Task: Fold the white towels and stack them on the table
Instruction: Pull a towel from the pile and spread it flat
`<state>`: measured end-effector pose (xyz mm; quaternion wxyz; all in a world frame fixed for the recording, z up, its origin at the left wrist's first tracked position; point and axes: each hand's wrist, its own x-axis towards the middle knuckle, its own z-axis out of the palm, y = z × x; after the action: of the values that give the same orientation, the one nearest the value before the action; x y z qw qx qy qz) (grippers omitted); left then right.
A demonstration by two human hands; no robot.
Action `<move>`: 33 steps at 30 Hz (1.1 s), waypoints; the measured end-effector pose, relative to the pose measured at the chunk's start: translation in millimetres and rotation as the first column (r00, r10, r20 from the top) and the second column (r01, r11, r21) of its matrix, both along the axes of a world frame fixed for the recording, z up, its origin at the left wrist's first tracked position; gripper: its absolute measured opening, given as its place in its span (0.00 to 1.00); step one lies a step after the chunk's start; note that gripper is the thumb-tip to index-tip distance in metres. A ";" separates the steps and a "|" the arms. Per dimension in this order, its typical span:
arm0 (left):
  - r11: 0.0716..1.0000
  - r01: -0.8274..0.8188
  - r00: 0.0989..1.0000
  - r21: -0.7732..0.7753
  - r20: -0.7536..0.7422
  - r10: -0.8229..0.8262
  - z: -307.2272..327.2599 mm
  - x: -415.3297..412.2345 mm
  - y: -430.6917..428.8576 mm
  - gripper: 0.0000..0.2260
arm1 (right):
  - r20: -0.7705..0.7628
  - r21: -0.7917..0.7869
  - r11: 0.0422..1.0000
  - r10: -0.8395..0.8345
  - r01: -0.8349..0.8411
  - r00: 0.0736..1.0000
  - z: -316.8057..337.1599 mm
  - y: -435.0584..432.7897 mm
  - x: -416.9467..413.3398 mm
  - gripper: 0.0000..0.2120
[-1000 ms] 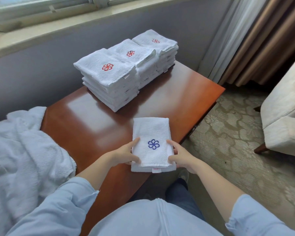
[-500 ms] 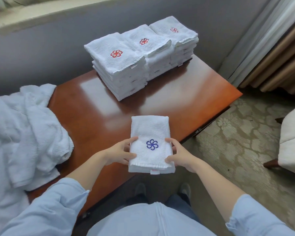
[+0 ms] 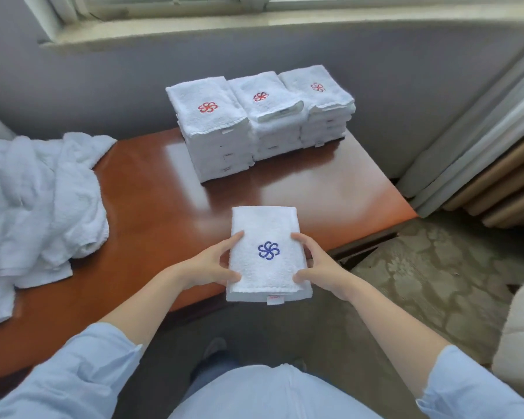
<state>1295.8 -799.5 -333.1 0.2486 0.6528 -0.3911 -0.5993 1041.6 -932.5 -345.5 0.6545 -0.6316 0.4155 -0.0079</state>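
The left hand (image 3: 208, 267) and right hand (image 3: 318, 264) grip a folded white towel (image 3: 265, 222) from either side, fingers and thumbs curled round its long edges. The towel shows a blue pinwheel emblem (image 3: 268, 250) on top and a small tag (image 3: 275, 298) at its near end. Its far part lies over the near edge of the reddish wooden counter (image 3: 152, 207), while its near end juts past that edge. Farther back on the counter, three stacks of folded towels (image 3: 221, 140) stand side by side, touching, each topped with a red emblem. A heap of unfolded white towels (image 3: 37, 201) covers the counter's left end.
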 end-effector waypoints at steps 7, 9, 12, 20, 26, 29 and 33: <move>0.986 -0.017 0.996 -0.164 0.079 0.030 61.3 -17.1 -69.3 0.44 | 0.119 -0.150 0.989 0.032 -0.014 0.992 62.6 -78.5 -13.4 0.41; 0.974 -0.047 0.992 -0.223 0.106 0.072 81.2 -12.5 -89.4 0.44 | 0.158 -0.193 0.981 0.036 -0.005 0.987 79.9 -101.9 -8.3 0.41; 0.956 -0.066 0.985 -0.284 0.133 0.107 106.8 -0.1 -120.4 0.43 | 0.208 -0.240 0.971 0.052 0.000 0.977 102.7 -138.2 7.6 0.40; 0.917 -0.124 0.965 -0.380 0.167 0.200 154.8 52.4 -220.9 0.43 | 0.238 -0.355 0.935 0.082 0.008 0.968 160.2 -246.6 76.6 0.41; 0.912 -0.112 0.955 -0.394 0.210 0.208 189.8 88.2 -287.9 0.44 | 0.231 -0.431 0.902 0.125 -0.014 0.965 186.6 -326.8 121.8 0.39; 0.904 -0.151 0.946 -0.400 0.207 0.249 193.9 101.4 -311.1 0.45 | 0.232 -0.419 0.907 0.144 -0.035 0.962 189.0 -358.0 143.5 0.38; 0.894 -0.244 0.923 -0.376 0.192 0.333 183.1 112.5 -333.6 0.44 | 0.225 -0.381 0.920 0.185 -0.088 0.957 184.3 -388.9 169.5 0.39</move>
<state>1408.4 -1133.1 -150.0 0.3940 0.7207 -0.4162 -0.3900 1211.1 -1321.4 -161.2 0.5720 -0.7639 0.2733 -0.1209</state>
